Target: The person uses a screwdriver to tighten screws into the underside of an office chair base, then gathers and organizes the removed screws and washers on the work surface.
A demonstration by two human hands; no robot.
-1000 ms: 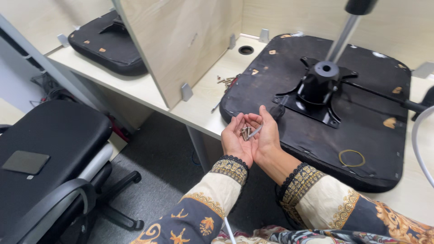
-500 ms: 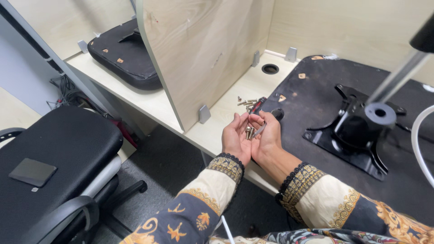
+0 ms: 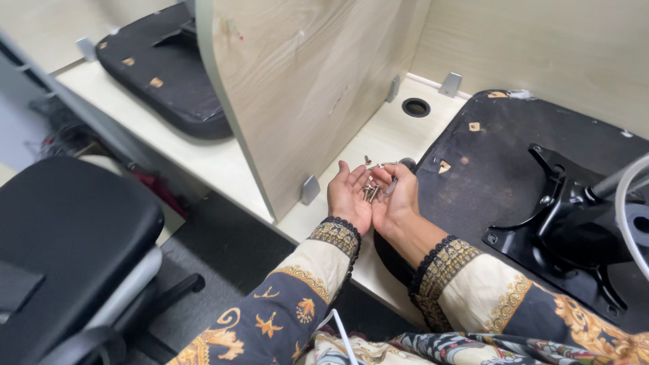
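We see both hands cupped together, palms up, over the near edge of the pale desk (image 3: 378,145). The left hand (image 3: 349,196) lies open, fingers loosely curled upward, making a shallow bowl; the right hand (image 3: 395,199) presses against it side by side, fingers bent a bit more, thumb tucked in. A small heap of metal screws (image 3: 370,191) sits right in the seam where the two palms meet, so the cupping likely keeps them from rolling off. Neither hand is clenched; nothing is pinched that we can tell, the screws just rest loose on the skin.

A couple of loose screws (image 3: 368,162) lie on the desk just beyond the fingertips. A dark rounded object peeks out behind the right fingers; we cannot tell what it is.

To the right, an upturned black chair seat (image 3: 500,162) lies flat on the desk, underside up, with its metal mechanism plate (image 3: 574,216) exposed, presumably laid that way so the fittings are reachable. A wooden divider panel (image 3: 304,81) stands upright left of the hands, with a second seat pad (image 3: 162,74) beyond it. An office chair (image 3: 67,236) stands on the floor at lower left.
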